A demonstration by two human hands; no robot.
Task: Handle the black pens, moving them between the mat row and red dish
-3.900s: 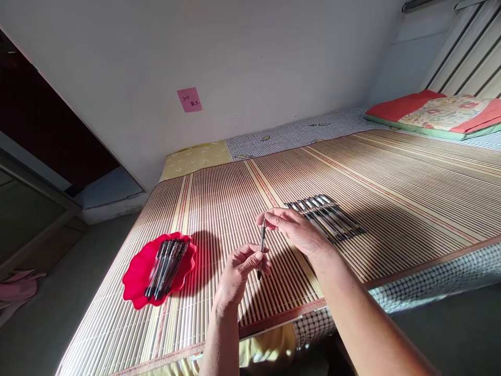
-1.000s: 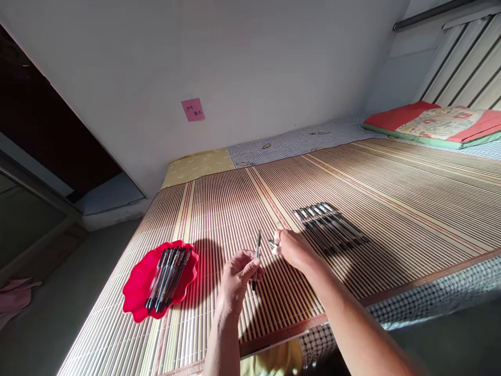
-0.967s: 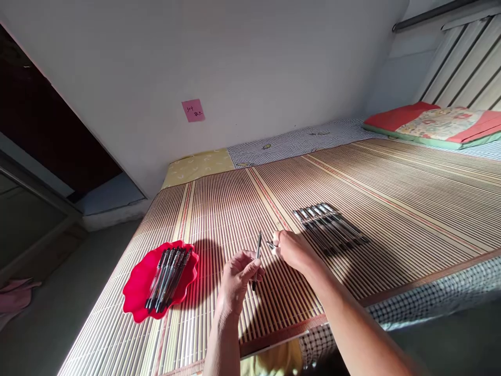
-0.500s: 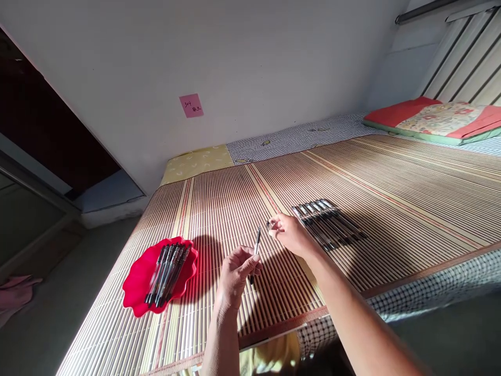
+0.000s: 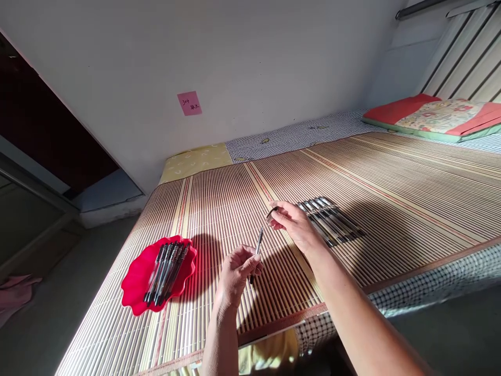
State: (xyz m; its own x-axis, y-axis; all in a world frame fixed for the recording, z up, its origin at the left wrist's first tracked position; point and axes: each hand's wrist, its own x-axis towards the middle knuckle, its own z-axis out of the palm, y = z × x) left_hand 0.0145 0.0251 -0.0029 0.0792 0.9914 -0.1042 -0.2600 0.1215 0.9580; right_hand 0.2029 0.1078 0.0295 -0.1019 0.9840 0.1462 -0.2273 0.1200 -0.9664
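Observation:
My left hand [image 5: 238, 274] is closed around a slim pen [image 5: 259, 243], held tilted with its tip pointing up and its dark end below the fingers. Just above and right of that tip, my right hand [image 5: 291, 222] pinches a small dark pen cap [image 5: 271, 212], apart from the pen. To the right, partly behind my right hand, a row of black pens [image 5: 332, 219] lies side by side on the slatted bamboo mat [image 5: 223, 209]. Several more pens [image 5: 166, 274] rest in a red scalloped plate [image 5: 133, 277] at the left.
The mat covers a bed with a checked sheet [image 5: 430, 284] hanging at the front edge. A folded red and floral quilt [image 5: 442, 115] lies at the far right. On the wall behind is a pink note [image 5: 190, 103]. Pink cloth [image 5: 18, 295] lies at lower left.
My right hand has lifted slightly and turned, and the dark cap shows more clearly in its fingers. The pen in my left hand has tilted a little to the right.

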